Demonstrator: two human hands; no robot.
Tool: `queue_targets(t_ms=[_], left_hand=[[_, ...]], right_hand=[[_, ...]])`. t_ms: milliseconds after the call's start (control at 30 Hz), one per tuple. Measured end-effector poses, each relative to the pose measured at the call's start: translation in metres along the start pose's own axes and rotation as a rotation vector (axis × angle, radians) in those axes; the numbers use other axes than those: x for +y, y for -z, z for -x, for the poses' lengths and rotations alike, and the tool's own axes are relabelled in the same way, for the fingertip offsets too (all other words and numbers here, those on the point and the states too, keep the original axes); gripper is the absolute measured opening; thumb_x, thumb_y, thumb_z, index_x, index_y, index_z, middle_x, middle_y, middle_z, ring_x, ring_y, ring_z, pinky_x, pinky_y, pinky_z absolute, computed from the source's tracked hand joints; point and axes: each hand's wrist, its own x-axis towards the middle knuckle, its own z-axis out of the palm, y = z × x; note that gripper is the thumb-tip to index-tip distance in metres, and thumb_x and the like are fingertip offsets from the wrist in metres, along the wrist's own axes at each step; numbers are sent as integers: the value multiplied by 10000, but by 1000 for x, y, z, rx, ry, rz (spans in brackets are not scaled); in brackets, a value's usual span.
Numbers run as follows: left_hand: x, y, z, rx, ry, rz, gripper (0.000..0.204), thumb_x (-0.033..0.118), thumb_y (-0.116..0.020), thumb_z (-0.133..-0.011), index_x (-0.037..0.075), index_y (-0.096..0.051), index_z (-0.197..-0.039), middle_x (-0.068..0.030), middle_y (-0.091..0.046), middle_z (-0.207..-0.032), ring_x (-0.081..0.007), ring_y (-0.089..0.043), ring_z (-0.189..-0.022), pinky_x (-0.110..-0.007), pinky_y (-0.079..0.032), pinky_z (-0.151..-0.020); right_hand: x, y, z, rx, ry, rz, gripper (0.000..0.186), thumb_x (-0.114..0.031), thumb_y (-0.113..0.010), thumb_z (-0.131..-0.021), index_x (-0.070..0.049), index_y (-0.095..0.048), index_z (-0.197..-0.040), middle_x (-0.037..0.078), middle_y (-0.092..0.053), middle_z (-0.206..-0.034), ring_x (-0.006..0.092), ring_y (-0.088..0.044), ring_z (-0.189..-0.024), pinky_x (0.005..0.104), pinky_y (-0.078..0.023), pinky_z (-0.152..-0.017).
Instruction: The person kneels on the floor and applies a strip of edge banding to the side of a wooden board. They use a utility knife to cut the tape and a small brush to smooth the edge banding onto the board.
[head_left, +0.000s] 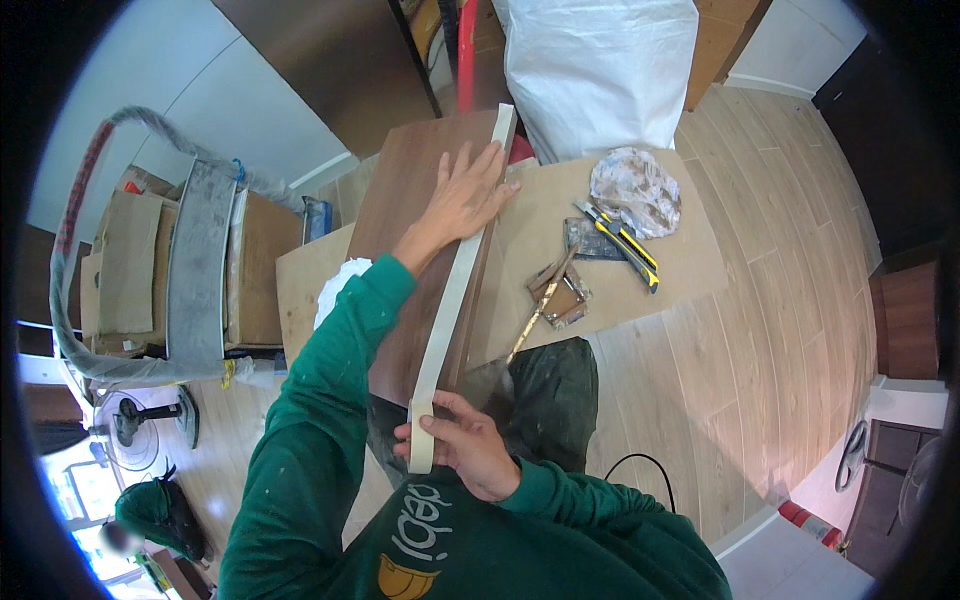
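A brown wood-grain board (400,215) lies lengthwise in front of me, and a strip of pale masking tape (461,272) runs along its right edge. My left hand (467,195) rests flat on the board near its far end, fingers spread, pressing over the strip. Close to my body, my right hand (470,450) grips the roll of masking tape (421,450) between thumb and fingers. From that roll the tape stretches up to the board's near edge and on along it. The palm side of my right hand is partly hidden.
Right of the board, a cardboard sheet (690,265) carries a yellow-black utility knife (622,247), a brush (540,305) on a small stained piece, and a crumpled stained plastic bundle (636,190). A white sack (600,75) stands behind. At left is a loaded trolley (200,255); a person (165,515) is farther off.
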Motion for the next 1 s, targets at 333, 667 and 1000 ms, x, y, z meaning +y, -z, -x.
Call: queue_targets(t_ms=[333, 667, 1000], left_hand=[[-12, -3, -101, 50, 61, -63, 808, 630, -377, -982, -12, -379, -1472, -203, -318, -1570, -522, -238, -1427, -684, -133, -1145], [11, 24, -16, 48, -16, -81, 758, 601, -421, -984, -9, -472, -1430, -169, -324, -1582, -481, -229, -1449, -656, -120, -1160], [72, 56, 318, 296, 744, 1257, 523, 385, -521, -1015, -80, -625, -1230, -110, -727, -1072, -225, -656, -1069, -339, -475, -959]], right_hand=[[1, 6, 1, 25, -32, -26, 377, -107, -536, -1009, -31, -446, -1366, 228, -674, -1126, 322, -707, -994, 414, -596, -861], [0, 0, 7, 19, 44, 5, 403, -106, -525, -1014, -7, -425, -1392, 212, -685, -1112, 299, -716, -963, 388, -607, -810], [16, 4, 8, -12, 190, 92, 452, -150, -522, -974, 18, -466, -1390, 204, -675, -1141, 302, -693, -1000, 415, -567, -878]])
